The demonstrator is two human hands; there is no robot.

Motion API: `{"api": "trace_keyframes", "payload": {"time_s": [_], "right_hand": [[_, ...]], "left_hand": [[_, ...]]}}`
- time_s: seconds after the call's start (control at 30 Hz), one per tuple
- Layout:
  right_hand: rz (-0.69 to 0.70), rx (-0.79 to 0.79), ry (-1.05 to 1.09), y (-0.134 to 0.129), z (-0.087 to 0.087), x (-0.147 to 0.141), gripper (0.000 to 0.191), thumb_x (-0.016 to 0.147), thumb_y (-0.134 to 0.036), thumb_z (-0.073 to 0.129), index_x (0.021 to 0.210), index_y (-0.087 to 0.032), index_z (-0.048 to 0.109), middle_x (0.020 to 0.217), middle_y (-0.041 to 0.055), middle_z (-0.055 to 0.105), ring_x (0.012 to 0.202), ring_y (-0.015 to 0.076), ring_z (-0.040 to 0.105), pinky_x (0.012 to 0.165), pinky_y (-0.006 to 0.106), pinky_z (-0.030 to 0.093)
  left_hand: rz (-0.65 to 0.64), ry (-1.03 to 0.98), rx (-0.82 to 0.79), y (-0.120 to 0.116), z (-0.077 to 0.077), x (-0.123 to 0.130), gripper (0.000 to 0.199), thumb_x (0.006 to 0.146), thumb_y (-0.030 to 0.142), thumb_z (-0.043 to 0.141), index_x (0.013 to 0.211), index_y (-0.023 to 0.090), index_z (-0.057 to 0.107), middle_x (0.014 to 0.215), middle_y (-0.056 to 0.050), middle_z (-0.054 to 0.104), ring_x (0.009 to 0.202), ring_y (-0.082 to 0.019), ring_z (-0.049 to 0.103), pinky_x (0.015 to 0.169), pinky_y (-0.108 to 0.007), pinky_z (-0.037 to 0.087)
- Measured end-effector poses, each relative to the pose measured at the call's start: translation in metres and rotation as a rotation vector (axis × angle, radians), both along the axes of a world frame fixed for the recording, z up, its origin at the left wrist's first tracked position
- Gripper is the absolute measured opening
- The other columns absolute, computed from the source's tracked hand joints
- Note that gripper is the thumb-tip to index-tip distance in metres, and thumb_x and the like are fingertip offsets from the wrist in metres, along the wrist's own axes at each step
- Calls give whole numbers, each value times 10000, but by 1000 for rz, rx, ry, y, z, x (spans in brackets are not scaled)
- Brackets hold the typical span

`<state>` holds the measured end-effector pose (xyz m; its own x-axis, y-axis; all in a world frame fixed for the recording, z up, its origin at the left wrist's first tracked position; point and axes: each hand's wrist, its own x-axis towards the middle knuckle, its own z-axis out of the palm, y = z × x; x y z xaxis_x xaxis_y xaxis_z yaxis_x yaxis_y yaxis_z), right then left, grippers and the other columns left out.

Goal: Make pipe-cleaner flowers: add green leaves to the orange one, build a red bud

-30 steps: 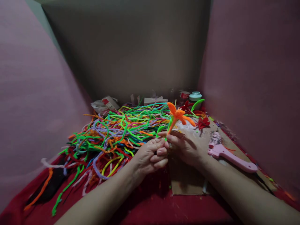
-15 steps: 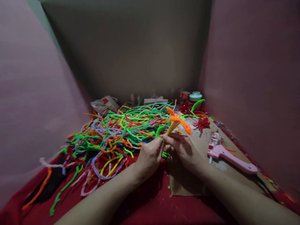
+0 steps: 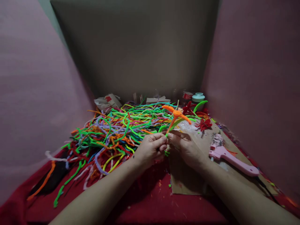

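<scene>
An orange pipe-cleaner flower [image 3: 176, 113] with a pale centre and green leaves stands up between my hands. My left hand [image 3: 153, 146] is closed, its thumb and fingers pinching the green stem low down. Against it, my right hand [image 3: 184, 147] also pinches the stem just below the orange part. The lower end of the stem is mostly hidden by my fingers, with a bit of green showing beneath them. To the left lies a large tangled heap of coloured pipe cleaners [image 3: 117, 125].
A pink glue gun [image 3: 234, 160] lies on a brown board [image 3: 187, 184] at the right, its cord running toward the front. Red pipe-cleaner flowers [image 3: 203, 124] lie behind it. A turquoise-lidded jar [image 3: 198, 97] and white boxes stand at the back. Red cloth [image 3: 150, 200] covers the table.
The orange flower has turned in my fingers, its petals now facing differently and its pale centre showing. My left hand has rolled so its fingers show more. The view has shifted slightly.
</scene>
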<state>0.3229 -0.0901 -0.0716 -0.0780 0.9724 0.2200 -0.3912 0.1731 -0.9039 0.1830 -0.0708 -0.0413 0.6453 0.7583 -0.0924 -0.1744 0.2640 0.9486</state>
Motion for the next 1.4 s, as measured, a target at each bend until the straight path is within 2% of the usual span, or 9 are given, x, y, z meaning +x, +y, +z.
{"api": "trace_keyframes", "payload": {"time_s": [0.37,0.53,0.63,0.8,0.9,1.0,1.1,1.27,1.4], "right_hand": [[193,-83,101,-2,12,9,247,710,-300,697,932,-196,726,632,-1,633,606,113,538,625,251,419],[134,-92,87,1,6,8,132,679,-288,717,765,-189,734,602,-6,622,563,112,518,587,256,411],[46,-93,76,6,-2,7,134,695,-284,702,799,-205,728,677,2,656,594,127,541,596,266,421],[-89,-67,-52,4,-2,4,163,741,-332,641,824,-220,724,759,11,680,612,132,529,535,250,381],[-136,-44,-142,-1,5,0,154,729,-344,644,766,-221,729,745,7,682,638,145,540,576,263,397],[-209,-10,-215,-5,10,-2,163,702,-363,666,731,-215,727,717,0,676,704,172,563,688,294,422],[-260,20,-282,-6,11,-3,160,687,-355,684,727,-208,731,695,0,673,737,185,566,744,312,426],[-168,64,-184,-3,6,-1,187,708,-348,685,835,-222,738,827,22,693,852,200,583,834,346,428],[-83,55,-134,0,4,1,177,746,-330,665,881,-238,732,893,29,695,891,203,587,870,363,422]], "left_hand": [[-267,-280,-293,3,-7,-7,162,860,218,523,760,103,578,474,91,356,309,7,122,315,-121,222],[-234,-200,-216,3,-6,-5,168,867,255,508,800,119,580,498,90,361,318,0,130,319,-138,198],[-93,19,36,2,-4,-1,239,872,339,485,773,136,563,528,65,426,333,-15,238,344,-160,211],[273,461,817,0,-10,0,189,850,293,514,734,152,561,670,4,557,606,-91,503,583,-205,381],[348,650,1136,1,-21,-3,180,873,280,472,806,155,583,714,-19,583,640,-118,516,620,-234,380],[336,657,1275,3,-26,-5,226,893,242,405,804,157,595,687,-20,572,596,-112,490,582,-229,364],[310,527,1130,2,-21,-4,249,894,236,408,760,163,604,634,7,548,569,-92,471,559,-203,358],[209,310,523,1,-6,0,287,852,335,495,634,155,541,475,63,420,390,-55,361,400,-186,279],[83,131,228,2,-2,0,329,820,396,547,608,148,514,442,73,411,314,-32,302,339,-175,233]]}}
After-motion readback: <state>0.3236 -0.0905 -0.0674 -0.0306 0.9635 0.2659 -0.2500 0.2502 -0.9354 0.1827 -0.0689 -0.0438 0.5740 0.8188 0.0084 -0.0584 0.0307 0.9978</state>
